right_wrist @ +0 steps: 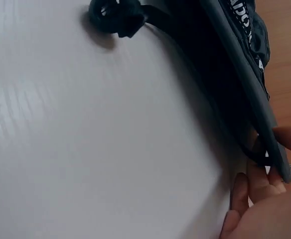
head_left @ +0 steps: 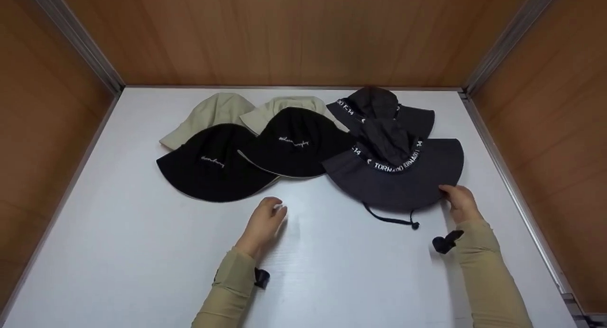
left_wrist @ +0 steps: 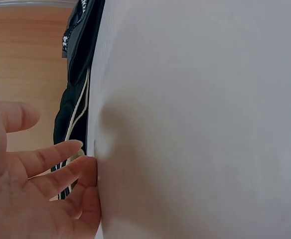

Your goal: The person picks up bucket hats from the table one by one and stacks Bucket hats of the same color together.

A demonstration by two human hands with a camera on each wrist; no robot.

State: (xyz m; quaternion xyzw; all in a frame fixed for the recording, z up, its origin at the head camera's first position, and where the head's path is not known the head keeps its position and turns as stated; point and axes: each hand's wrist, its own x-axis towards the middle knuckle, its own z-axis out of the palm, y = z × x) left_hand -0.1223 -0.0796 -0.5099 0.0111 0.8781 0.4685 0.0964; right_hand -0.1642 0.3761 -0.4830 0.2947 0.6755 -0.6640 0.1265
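My right hand [head_left: 461,202] pinches the front right brim edge of a dark grey bucket hat [head_left: 398,188] with TORNADO lettering on its band. In the right wrist view the thumb lies over the brim [right_wrist: 252,92] and the fingers are under it. A cord with a toggle [head_left: 415,225] trails from beneath that hat. My left hand [head_left: 263,223] holds nothing; its fingers are loosely bent beside the table surface, in front of two black bucket hats [head_left: 223,176] [head_left: 298,152] with white script.
Behind the black hats lie two beige bucket hats [head_left: 220,107] [head_left: 296,103]. A second dark lettered hat [head_left: 417,119] sits behind the gripped one, partly covered. Wooden panels [head_left: 294,34] enclose the white table [head_left: 142,252] at the back and both sides.
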